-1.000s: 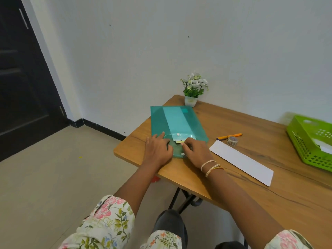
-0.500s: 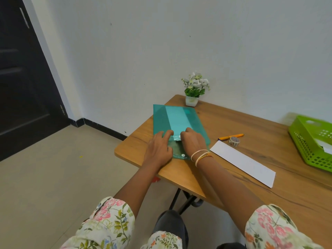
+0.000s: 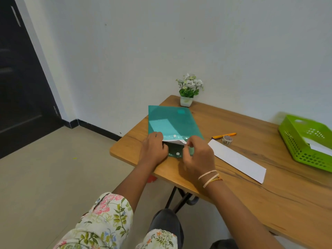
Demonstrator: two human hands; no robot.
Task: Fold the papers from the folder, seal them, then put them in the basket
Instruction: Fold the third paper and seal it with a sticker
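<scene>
A teal plastic folder [image 3: 172,123] lies at the table's left corner, with its snap flap open toward me. My left hand [image 3: 154,149] grips the near left edge of the folder's mouth and lifts the top sheet. My right hand [image 3: 197,155] pinches the corner of a white paper [image 3: 181,141] that pokes out of the mouth. More paper shows pale through the teal cover. A folded white paper strip [image 3: 237,159] lies on the table to the right of my hands. The green basket [image 3: 294,141] stands at the right edge with white paper [image 3: 319,147] in it.
A small roll of tape [image 3: 227,140] and an orange pen [image 3: 224,135] lie just beyond the folded strip. A potted plant [image 3: 188,92] stands at the far corner against the wall. The wooden table [image 3: 251,194] ends close to my left hand.
Both hands lay flat on the folder's flap before. Now the mouth is lifted open, my right hand has drawn back toward me, and a white paper corner shows.
</scene>
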